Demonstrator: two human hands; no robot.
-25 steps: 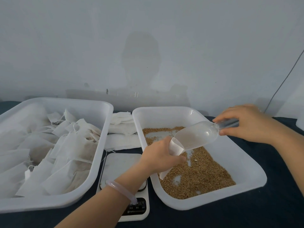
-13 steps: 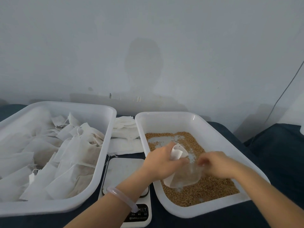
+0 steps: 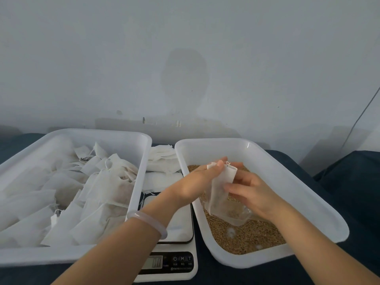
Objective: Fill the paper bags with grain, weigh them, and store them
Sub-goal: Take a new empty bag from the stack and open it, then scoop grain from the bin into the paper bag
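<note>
Two hands: both on one paper bag (image 3: pixel 221 194), held above the grain (image 3: pixel 246 237) in the right-side tray (image 3: pixel 312 204).
Left hand (image 3: pixel 195 182): fingers curled round the bag's top.
Right hand (image 3: pixel 253 192): thumb and fingers pinch its side.
Scale (image 3: pixel 178 225): just left of that tray, under the left wrist.

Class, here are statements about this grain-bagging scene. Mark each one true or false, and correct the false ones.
1. The left hand and the right hand both hold one paper bag. True.
2. That paper bag lies on the scale. False: it is held above the grain tray.
3. The left tray holds many white bags. True.
4. The bracelet is on the right wrist. False: it is on the left wrist.
</note>
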